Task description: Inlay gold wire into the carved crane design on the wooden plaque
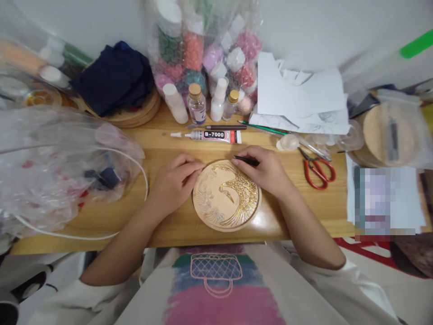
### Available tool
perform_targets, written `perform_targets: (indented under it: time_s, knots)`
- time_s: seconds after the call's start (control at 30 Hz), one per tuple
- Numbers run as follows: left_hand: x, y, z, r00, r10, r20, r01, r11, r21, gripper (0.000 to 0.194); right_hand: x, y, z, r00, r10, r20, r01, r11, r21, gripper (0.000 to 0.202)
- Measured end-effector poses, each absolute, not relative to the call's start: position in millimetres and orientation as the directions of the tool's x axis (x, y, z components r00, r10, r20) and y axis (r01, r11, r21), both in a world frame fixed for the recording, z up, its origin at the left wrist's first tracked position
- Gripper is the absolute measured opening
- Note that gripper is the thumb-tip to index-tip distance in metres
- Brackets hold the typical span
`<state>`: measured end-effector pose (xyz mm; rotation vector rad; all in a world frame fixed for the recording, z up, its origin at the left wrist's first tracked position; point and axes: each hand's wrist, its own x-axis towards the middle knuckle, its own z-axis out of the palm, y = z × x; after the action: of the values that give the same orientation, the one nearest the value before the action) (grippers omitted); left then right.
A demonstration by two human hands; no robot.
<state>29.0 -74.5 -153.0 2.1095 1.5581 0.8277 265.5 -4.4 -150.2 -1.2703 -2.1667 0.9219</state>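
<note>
The work surface is a yellowish wooden table against a pale wall. A round wooden disc lies on it at the near edge, in front of the seated person; it bears a gold bird design, with outline drawing at its left. The right hand is closed on a slim dark tool over the disc's upper right rim. The left hand has its fingers drawn together at the upper left rim; I cannot tell whether they pinch it.

Beyond the disc lies a B-7000 tube, with small bottles behind it and a clear bag of colored jars at the wall. Red-handled scissors lie right of the right hand, below white papers. At left, dark blue cloth rests on round wooden pieces; nearer, crumpled clear plastic and a white cable occupy the surface.
</note>
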Motion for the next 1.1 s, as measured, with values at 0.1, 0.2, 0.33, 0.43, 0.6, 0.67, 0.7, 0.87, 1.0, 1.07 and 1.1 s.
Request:
perform_targets:
  time_s: [0.1, 0.2, 0.33, 0.43, 0.6, 0.67, 0.7, 0.87, 1.0, 1.07, 1.1]
  knots:
    - [28, -75, -153, 0.151, 0.972, 0.179, 0.730, -0.232, 0.642, 0.016, 265, -4, -150, -0.477, 0.879, 0.010, 0.614, 0.342, -0.711, 0.019]
    - [28, -76, -153, 0.150, 0.983, 0.108, 0.722, -0.184, 0.667, 0.016, 265, -3, -148, -0.486, 0.874, -0.004, 0.637, 0.351, -0.686, 0.019]
    - [28, -75, -154, 0.172, 0.982, 0.078, 0.713, -0.178, 0.678, 0.016, 266, -4, -144, -0.510, 0.860, -0.022, 0.663, 0.377, -0.647, 0.022]
    - [27, -74, -154, 0.197, 0.976, 0.087, 0.707, -0.203, 0.677, 0.016, 269, -7, -137, -0.565, 0.823, -0.066, 0.674, 0.413, -0.613, 0.026]
    - [27, -69, -154, 0.314, 0.944, 0.103, 0.662, -0.295, 0.689, 0.020, 278, -13, -126, -0.768, 0.604, -0.213, 0.555, 0.462, -0.692, 0.030]
    - [28, -69, -154, 0.383, 0.919, 0.093, 0.635, -0.335, 0.696, 0.023, 280, -15, -125, -0.804, 0.542, -0.243, 0.518, 0.439, -0.734, 0.030]
    - [29, -69, -154, 0.406, 0.910, 0.087, 0.627, -0.347, 0.697, 0.024, 280, -15, -125, -0.801, 0.548, -0.241, 0.515, 0.426, -0.744, 0.031]
    - [34, -71, -152, 0.459, 0.879, 0.127, 0.615, -0.418, 0.669, 0.025, 277, -17, -127, -0.680, 0.720, -0.137, 0.535, 0.359, -0.765, 0.044]
    - [36, -73, -152, 0.474, 0.862, 0.181, 0.611, -0.470, 0.637, 0.026, 274, -18, -131, -0.643, 0.765, -0.031, 0.514, 0.400, -0.759, 0.040]
    - [36, -73, -153, 0.465, 0.866, 0.182, 0.626, -0.467, 0.625, 0.028, 272, -18, -135, -0.658, 0.753, -0.019, 0.504, 0.422, -0.754, 0.028]
    - [36, -73, -153, 0.457, 0.871, 0.179, 0.635, -0.461, 0.620, 0.029, 271, -19, -137, -0.661, 0.750, -0.021, 0.510, 0.428, -0.746, 0.023]
